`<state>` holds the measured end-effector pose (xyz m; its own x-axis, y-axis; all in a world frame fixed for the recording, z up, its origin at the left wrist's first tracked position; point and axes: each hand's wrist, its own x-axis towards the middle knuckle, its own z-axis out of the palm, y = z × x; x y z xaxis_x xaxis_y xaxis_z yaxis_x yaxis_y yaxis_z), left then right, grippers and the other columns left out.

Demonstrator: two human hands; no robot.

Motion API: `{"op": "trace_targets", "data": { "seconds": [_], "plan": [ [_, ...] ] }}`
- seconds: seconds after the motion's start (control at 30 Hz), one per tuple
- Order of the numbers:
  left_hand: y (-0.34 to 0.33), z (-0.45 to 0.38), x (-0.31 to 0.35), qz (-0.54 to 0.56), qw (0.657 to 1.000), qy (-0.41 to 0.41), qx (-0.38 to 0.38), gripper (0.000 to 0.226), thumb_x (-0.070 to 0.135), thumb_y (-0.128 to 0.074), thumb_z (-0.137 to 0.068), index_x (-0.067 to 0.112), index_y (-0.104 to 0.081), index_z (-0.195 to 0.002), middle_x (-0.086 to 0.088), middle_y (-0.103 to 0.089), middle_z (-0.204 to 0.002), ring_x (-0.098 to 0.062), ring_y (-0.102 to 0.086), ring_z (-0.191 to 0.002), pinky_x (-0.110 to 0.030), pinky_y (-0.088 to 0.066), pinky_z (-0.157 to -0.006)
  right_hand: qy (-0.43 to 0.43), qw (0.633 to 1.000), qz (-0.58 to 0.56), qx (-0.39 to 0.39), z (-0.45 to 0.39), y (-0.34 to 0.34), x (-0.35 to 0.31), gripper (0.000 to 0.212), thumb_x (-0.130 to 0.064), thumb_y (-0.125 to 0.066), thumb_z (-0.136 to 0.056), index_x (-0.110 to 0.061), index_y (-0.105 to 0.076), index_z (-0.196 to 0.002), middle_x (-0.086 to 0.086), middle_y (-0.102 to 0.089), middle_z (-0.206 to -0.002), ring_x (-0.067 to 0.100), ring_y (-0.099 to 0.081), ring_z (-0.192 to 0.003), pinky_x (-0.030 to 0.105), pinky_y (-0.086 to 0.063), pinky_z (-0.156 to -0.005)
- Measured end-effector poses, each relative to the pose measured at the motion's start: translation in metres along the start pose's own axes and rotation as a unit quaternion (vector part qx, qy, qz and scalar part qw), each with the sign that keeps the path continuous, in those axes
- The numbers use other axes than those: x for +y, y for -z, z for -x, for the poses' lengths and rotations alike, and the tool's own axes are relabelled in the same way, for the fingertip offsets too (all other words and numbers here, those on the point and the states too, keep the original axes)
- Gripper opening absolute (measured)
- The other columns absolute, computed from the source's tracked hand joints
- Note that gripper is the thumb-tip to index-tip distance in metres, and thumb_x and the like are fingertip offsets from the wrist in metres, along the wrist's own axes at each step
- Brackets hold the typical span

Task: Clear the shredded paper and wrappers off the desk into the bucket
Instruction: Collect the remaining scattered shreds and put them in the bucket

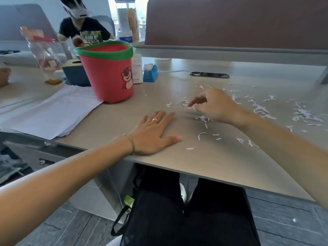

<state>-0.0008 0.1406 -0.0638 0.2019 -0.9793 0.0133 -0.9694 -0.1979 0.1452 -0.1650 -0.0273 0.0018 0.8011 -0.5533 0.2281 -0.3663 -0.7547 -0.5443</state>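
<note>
Left hand (156, 132): laid flat on the surface (221, 157) near its front edge, palm down, fingers straight and spread, nothing held; ring on one finger, thin band at the wrist. Right hand (215, 105): lowered among the scraps, knuckles up, index finger extended and touching the surface, remaining fingers curled under; whether any scrap is pinched beneath cannot be told.

Shredded paper (262, 110): scattered in small white strips across the right half of the surface, densest to the right of the right hand, thinner around and in front of it, a few strips just right of the left thumb.

Bucket (108, 73): red with green rim and bear figure, upright on the surface, behind and left of both hands, well apart from the main scatter; contents not visible.

Stack of papers (53, 110) lying left of the bucket. Blue tape dispenser (150, 73) just right of the bucket. Clear plastic bag (42, 48) at far left. Another person (83, 27) seated beyond the bucket.
</note>
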Motion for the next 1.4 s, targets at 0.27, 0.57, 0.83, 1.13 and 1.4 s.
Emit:
{"op": "trace_targets", "data": {
  "seconds": [0.27,0.57,0.83,1.13,1.4],
  "plan": [
    [-0.003,-0.075,-0.006,0.010,0.998,0.051,0.035,0.099,0.089,-0.023,-0.079,0.036,0.004,-0.158,-0.007,-0.002,-0.168,-0.023,0.005,-0.155,-0.052,-0.004,-0.123,-0.035,0.998,-0.011,0.047,-0.004,0.013,0.036,0.024,-0.010,-0.063,-0.087,-0.024,-0.078,-0.098,-0.005,-0.072,-0.097,0.013,-0.062,-0.096,0.023,-0.041,-0.079],
    [-0.002,-0.170,0.003,-0.006,0.999,0.041,-0.010,0.095,0.088,-0.011,-0.080,0.037,0.006,-0.158,-0.006,0.002,-0.169,-0.023,0.008,-0.155,-0.050,-0.001,-0.124,-0.091,0.994,0.002,0.063,-0.029,0.035,0.099,0.022,-0.015,-0.063,-0.090,-0.030,-0.076,-0.100,-0.014,-0.072,-0.109,0.004,-0.061,-0.103,-0.004,-0.031,-0.072],
    [-0.011,-0.210,0.053,0.056,0.990,-0.129,-0.027,0.079,0.076,-0.017,-0.093,0.038,0.002,-0.159,0.002,0.006,-0.169,-0.014,0.014,-0.154,-0.046,0.006,-0.124,-0.114,0.989,0.001,0.093,-0.039,0.066,0.135,0.024,-0.013,-0.059,-0.092,-0.025,-0.076,-0.104,-0.009,-0.072,-0.117,0.011,-0.061,-0.113,0.030,-0.045,-0.099],
    [0.001,-0.326,0.006,0.078,0.997,0.008,0.005,0.073,0.067,-0.012,-0.098,0.027,-0.016,-0.160,-0.008,-0.007,-0.168,-0.022,-0.001,-0.155,-0.046,0.000,-0.124,-0.147,0.983,0.055,0.096,-0.041,0.092,0.194,0.025,-0.014,-0.058,-0.097,-0.029,-0.071,-0.112,-0.015,-0.063,-0.119,0.004,-0.053,-0.109,0.024,-0.039,-0.097],
    [-0.014,-0.298,0.060,0.042,0.985,-0.160,-0.056,0.085,0.076,0.005,-0.086,0.035,-0.004,-0.160,0.002,0.004,-0.168,-0.011,0.011,-0.154,-0.036,0.007,-0.125,-0.210,0.974,0.088,0.016,-0.080,0.112,0.278,0.052,-0.034,-0.052,-0.103,-0.022,-0.041,-0.152,0.004,-0.035,-0.162,0.019,-0.030,-0.150,0.032,-0.019,-0.119]
  ]
}}
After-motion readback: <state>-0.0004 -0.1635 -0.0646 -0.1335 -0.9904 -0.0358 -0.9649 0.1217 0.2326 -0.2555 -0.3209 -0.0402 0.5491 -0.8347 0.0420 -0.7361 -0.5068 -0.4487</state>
